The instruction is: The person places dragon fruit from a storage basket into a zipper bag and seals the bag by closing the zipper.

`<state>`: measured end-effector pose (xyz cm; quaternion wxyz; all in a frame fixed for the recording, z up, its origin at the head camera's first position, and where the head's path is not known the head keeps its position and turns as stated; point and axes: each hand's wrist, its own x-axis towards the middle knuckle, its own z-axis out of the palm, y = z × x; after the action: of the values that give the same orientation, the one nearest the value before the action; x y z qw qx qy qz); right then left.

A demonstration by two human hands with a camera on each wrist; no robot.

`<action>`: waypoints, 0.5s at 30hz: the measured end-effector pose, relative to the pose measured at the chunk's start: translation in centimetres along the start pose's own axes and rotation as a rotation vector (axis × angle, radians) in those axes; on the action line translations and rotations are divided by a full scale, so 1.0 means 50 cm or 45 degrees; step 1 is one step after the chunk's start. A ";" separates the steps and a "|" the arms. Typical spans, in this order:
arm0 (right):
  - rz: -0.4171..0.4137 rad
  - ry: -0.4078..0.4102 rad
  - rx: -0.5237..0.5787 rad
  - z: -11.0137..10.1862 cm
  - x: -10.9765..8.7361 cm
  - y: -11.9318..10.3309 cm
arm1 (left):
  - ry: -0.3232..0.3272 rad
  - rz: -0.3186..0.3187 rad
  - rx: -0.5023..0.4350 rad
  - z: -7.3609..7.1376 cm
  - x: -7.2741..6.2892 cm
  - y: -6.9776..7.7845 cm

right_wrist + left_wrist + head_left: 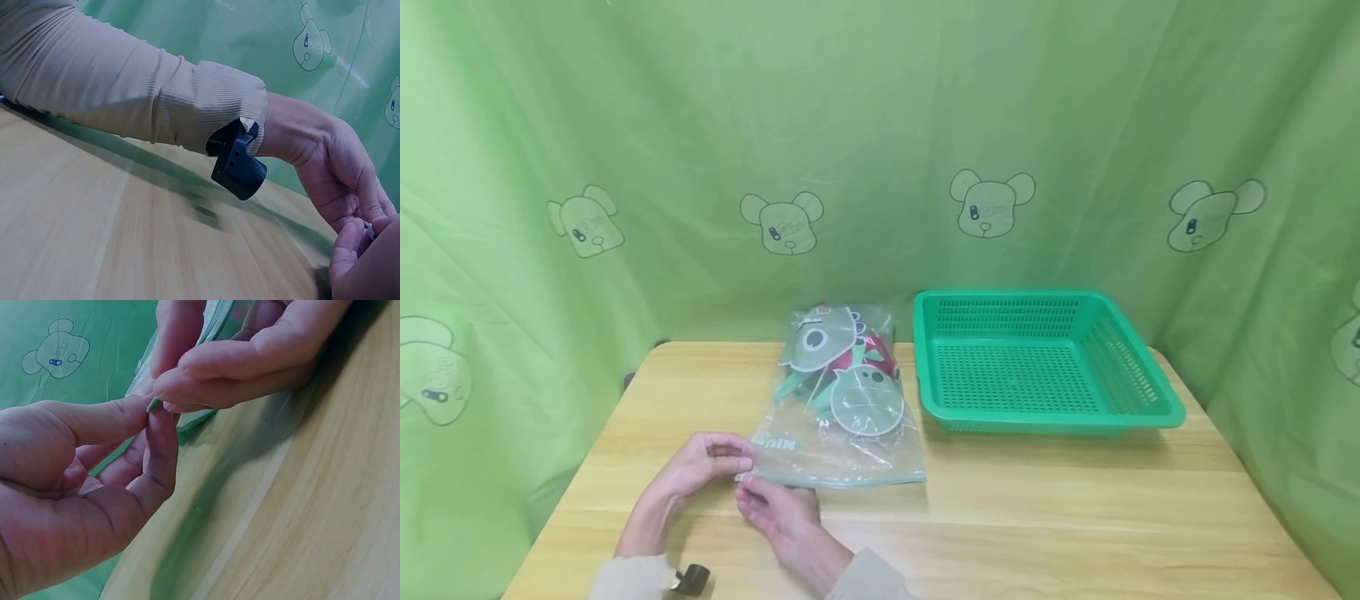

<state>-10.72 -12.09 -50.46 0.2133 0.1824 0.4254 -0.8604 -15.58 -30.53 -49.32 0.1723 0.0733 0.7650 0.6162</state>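
Note:
A clear plastic zip bag (865, 454) lies on the table with a green strip along its near edge. Flat cutout pieces (867, 402) show through the plastic, grey-green with white outlines, alongside pink and green parts. My left hand (703, 462) pinches the bag's near left corner between thumb and index finger, and the left wrist view shows the green strip's end there. Right beside it, my right hand (786, 517) holds the same edge between thumb and fingers. In the right wrist view, both hands meet at the far right and mostly hide the bag's corner.
A green perforated plastic basket (1048, 421) stands on the table (1037, 517) to the right of the bag. Green curtains (880, 108) with printed bear heads hang behind and at both sides. A black wrist device (240, 169) sits at the left sleeve's cuff.

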 end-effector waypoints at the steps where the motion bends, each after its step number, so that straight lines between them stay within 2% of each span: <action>1: 0.001 0.003 0.000 -0.001 -0.001 0.000 | 0.003 -0.002 -0.001 0.000 0.000 0.000; 8: 0.005 0.006 0.006 -0.006 -0.006 -0.004 | -0.002 -0.034 -0.021 0.000 -0.003 0.003; 15: 0.023 -0.002 -0.002 -0.017 -0.011 -0.012 | -0.027 -0.049 -0.120 -0.001 -0.006 0.007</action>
<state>-10.47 -10.95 -50.28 0.2215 0.1852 0.4242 -0.8583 -15.34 -30.60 -48.94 0.1957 0.0568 0.7344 0.6474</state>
